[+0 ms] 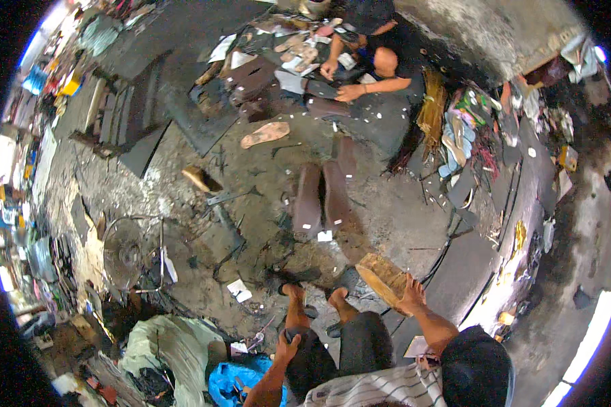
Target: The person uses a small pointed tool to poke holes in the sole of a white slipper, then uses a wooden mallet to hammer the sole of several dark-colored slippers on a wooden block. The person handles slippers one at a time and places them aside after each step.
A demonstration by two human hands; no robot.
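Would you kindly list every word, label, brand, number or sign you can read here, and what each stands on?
None can be read.
Tan slab at the right hand: no legible lettering.
White patches on the brown pieces: too small to tell whether marked.
White sheet on the floor: too blurred.

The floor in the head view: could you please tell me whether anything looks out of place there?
Somewhat: scraps litter the floor. A pale sole-shaped piece lies alone, away from the paired brown pieces, so it looks stray. The tan block at the right hand sits aslant to that pair.
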